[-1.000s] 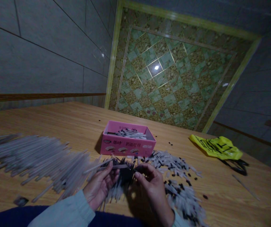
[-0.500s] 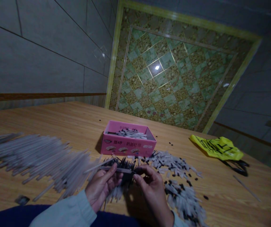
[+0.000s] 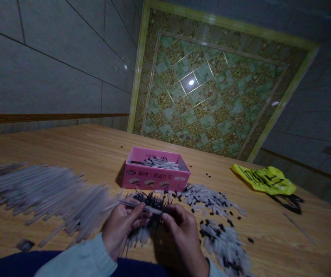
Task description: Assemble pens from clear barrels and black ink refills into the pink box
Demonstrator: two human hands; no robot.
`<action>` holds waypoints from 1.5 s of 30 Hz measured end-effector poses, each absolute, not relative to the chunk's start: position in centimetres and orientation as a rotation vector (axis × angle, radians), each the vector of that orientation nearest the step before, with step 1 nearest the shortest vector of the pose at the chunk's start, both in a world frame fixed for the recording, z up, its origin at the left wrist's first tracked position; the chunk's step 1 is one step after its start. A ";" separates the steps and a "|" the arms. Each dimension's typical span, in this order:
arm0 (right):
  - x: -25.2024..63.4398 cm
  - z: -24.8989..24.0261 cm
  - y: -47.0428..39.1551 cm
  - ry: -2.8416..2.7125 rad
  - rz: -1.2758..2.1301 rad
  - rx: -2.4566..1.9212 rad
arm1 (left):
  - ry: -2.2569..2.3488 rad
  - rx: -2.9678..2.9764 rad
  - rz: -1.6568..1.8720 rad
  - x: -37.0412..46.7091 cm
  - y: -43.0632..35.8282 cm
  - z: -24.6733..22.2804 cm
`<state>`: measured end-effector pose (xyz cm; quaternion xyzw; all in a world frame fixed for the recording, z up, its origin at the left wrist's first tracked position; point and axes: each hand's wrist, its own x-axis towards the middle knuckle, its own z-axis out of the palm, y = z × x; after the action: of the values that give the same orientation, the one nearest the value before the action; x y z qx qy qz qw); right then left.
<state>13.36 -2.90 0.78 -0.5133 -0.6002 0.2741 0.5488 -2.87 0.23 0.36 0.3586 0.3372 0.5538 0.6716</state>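
My left hand (image 3: 121, 227) is closed around a thin translucent tube (image 3: 153, 210), held nearly level with the thumb on top. My right hand (image 3: 183, 231) pinches at the tube's right end, where a small dark piece shows; its exact shape is too small to make out. Just behind and below the hands lies a heap of thin black-tipped sticks (image 3: 151, 199), partly hidden by the fingers. A pink box (image 3: 155, 179) stands beyond them, with pale and black slender pieces (image 3: 159, 163) inside.
Many long translucent tubes (image 3: 47, 188) lie spread at the left. To the right are two piles of short clear caps and black bits, one farther (image 3: 206, 196) and one nearer (image 3: 226, 242). A yellow bag (image 3: 265, 181) and a lone thin stick (image 3: 300, 229) lie far right.
The tube now slopes down slightly toward its right end. My right fingers have come closer around that end, while my left hand has shifted a little.
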 end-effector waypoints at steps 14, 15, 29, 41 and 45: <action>13.5 0.4 -2.8 -1.506 0.681 -1.191 | 0.780 0.890 1.272 -2.9 0.4 0.7; 13.5 0.3 -2.8 -1.509 0.711 -1.207 | 0.780 0.891 1.262 -2.9 0.4 0.7; 13.7 0.2 -2.6 -1.503 0.782 -1.186 | 0.796 0.874 1.264 -2.8 0.4 0.8; 15.5 1.0 -0.9 -1.488 0.848 -1.318 | 0.773 0.979 1.265 -3.3 0.3 0.6; 18.7 1.8 0.0 -1.716 0.423 -1.610 | 0.784 0.951 1.246 -3.3 0.3 1.0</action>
<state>18.73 0.03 1.77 -0.6264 -0.6679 0.1644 0.3668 -3.29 0.29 1.00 0.4170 0.3436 0.5462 0.6401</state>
